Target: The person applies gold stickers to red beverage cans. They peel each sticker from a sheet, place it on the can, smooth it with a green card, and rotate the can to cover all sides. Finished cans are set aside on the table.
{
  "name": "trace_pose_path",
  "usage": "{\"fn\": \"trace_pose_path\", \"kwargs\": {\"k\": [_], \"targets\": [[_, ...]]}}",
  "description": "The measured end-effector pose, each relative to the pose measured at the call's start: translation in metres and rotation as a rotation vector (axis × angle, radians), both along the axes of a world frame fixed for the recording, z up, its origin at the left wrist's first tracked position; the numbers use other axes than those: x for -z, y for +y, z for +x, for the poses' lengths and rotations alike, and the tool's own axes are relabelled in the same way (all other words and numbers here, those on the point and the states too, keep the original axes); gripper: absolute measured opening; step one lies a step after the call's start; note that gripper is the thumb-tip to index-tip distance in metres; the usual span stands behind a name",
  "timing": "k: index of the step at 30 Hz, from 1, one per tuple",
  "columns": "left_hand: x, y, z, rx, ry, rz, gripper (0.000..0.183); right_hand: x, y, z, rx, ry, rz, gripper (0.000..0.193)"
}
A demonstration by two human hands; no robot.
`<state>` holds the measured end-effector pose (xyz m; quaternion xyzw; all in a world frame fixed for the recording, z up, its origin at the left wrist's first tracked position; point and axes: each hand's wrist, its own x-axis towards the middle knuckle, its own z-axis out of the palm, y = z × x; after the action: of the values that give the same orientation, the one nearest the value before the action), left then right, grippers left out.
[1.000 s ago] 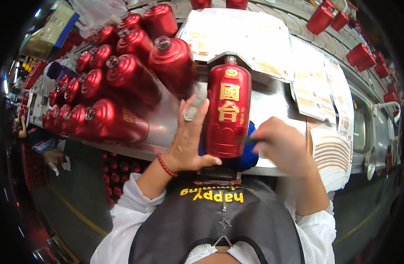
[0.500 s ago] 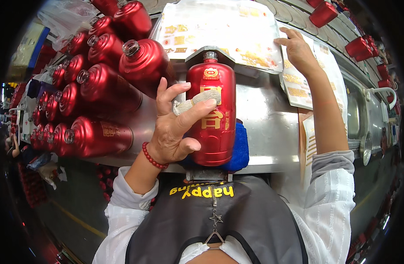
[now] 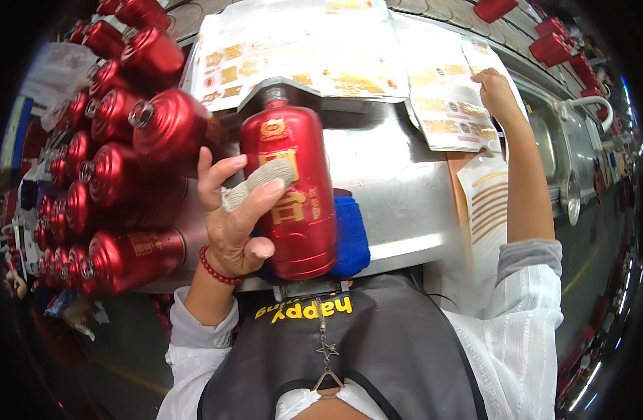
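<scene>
A red glossy bottle with gold lettering and a bare glass neck lies in front of me, its neck against a dark angled rest and its base beside a blue cloth. My left hand is over its left side with fingers apart. One finger, wrapped in a pale cloth cover, lies across the bottle's front. At the far right, my right hand has its fingertips drawn together on a sheet of gold decals. Whatever is between them is too small to see.
Several red bottles crowd the left of the metal table. White decal sheets are spread along the back. A strip with gold lines hangs near the right edge, before a sink. More red bottles stand far right.
My view has shifted, so the bottle and left hand appear further left. The right hand has gone from the edge between the sheets to the right-hand sheet, its fingers now drawn together.
</scene>
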<state>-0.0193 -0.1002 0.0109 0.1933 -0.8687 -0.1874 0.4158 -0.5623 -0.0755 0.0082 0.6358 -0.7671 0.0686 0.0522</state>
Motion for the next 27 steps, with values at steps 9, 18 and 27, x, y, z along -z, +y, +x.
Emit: {"fn": "trace_pose_path", "kwargs": {"k": [9,18,27], "targets": [[0.006,0.004,0.000,-0.033,0.005,-0.051,0.062,0.039,-0.032,-0.027,0.126,0.033,0.138,0.054],[0.014,0.004,0.003,-0.019,0.025,-0.029,0.057,0.035,-0.113,-0.056,0.312,0.116,0.029,0.047],[0.012,0.007,0.001,-0.016,0.047,0.009,0.054,0.022,-0.149,-0.086,0.356,0.067,0.232,0.055]]}}
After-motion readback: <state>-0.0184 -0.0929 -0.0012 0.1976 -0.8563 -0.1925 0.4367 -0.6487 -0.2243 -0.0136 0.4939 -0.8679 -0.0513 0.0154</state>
